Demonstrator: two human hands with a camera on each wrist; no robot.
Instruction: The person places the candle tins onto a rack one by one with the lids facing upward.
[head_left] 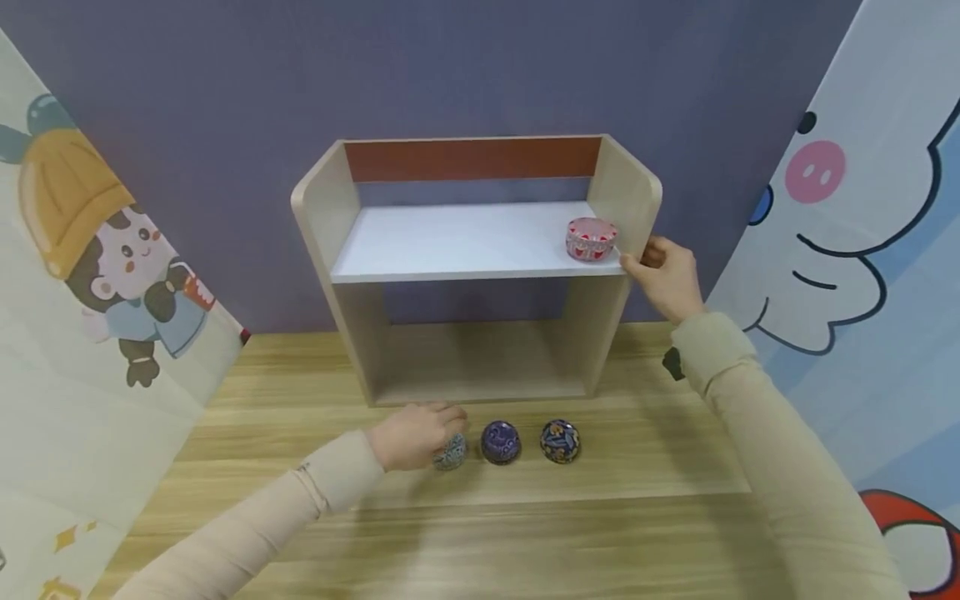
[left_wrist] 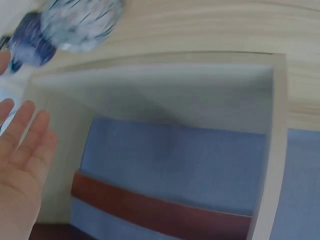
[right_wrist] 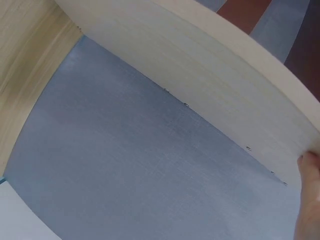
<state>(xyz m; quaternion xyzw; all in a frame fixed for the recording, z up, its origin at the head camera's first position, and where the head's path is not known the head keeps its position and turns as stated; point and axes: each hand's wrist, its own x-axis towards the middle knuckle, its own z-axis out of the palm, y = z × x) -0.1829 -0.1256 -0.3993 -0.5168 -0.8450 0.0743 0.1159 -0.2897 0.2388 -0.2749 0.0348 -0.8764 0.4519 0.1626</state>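
Observation:
In the head view my left hand (head_left: pixel 418 435) is over the table beside a small round pale-teal patterned tin (head_left: pixel 450 452), partly covering it. The left wrist view has the fingers of that hand (left_wrist: pixel 22 165) extended, apart from the tin. To its right sit a purple patterned tin (head_left: pixel 500 442) and a dark blue floral tin (head_left: pixel 560 441). My right hand (head_left: pixel 667 275) grips the front edge of the right side panel of a small wooden shelf (head_left: pixel 480 275), thumb at the front. Close by, a pink-and-red tin (head_left: pixel 591 239) stands on the white upper board.
The shelf stands on a wood-grain table (head_left: pixel 480 542) against a blue-grey backdrop (head_left: pixel 472 67). Cartoon-printed panels flank the table, a figure in a yellow hat (head_left: pixel 142 250) on the left and a white character (head_left: pixel 832 250) on the right.

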